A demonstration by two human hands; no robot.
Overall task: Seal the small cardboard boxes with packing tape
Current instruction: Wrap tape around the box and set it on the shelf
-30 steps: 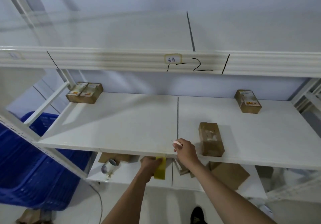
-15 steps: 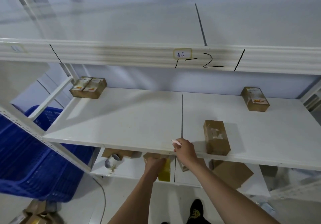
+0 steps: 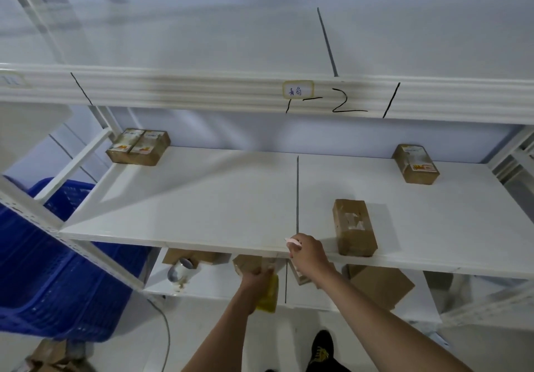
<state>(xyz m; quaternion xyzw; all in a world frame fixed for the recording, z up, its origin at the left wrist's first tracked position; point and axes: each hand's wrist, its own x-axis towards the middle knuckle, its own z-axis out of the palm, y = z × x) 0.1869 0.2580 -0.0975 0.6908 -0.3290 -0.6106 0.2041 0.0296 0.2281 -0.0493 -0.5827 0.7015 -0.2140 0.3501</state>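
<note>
Right hand grip: right hand (image 3: 307, 254) is lying at the front edge of the middle shelf (image 3: 202, 212), low centre of the frame, fingers curled and pinching a small pale strip of tape (image 3: 292, 241).
Left hand grip: left hand (image 3: 255, 277) is reaching under that shelf, fingers wrapping a yellow tape dispenser (image 3: 268, 296) and touching a small cardboard box (image 3: 245, 264) on the lower shelf (image 3: 208, 285).
Taped box: brown box (image 3: 354, 227) is sitting on the middle shelf just right of the right hand, apart from it.
Other boxes: pair of labelled boxes (image 3: 138, 146) is sitting at the shelf's upper left; single labelled box (image 3: 416, 163) at its upper right.
Lower shelf: tape roll (image 3: 180, 272) and flat cardboard pieces (image 3: 381, 285) are lying there.
Surroundings: blue crate (image 3: 43, 270) is standing at the left of the frame.
</note>
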